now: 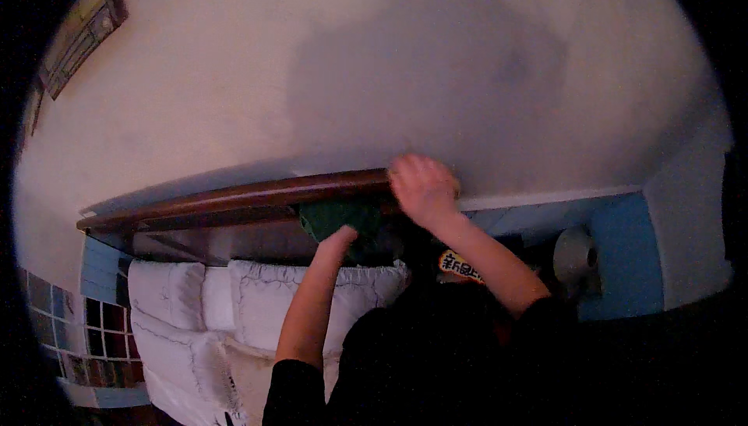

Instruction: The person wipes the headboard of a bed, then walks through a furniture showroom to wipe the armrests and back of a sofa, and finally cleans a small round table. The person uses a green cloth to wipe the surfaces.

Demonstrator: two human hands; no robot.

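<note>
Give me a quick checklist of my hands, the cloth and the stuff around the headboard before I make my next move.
1. Green cloth at the left hand: ok, just below the top rail of the headboard.
2. Left fingers in plain view: not ok, hidden at the cloth.
3. Right hand at the rail's right-hand visible end: ok.
4. Right hand's grip firm: cannot tell, the fingers are blurred.
5. White frilled pillow off the top rail: ok, it lies lower, on the bed.
6. Framed picture clear of both hands: ok, far left on the wall.
</note>
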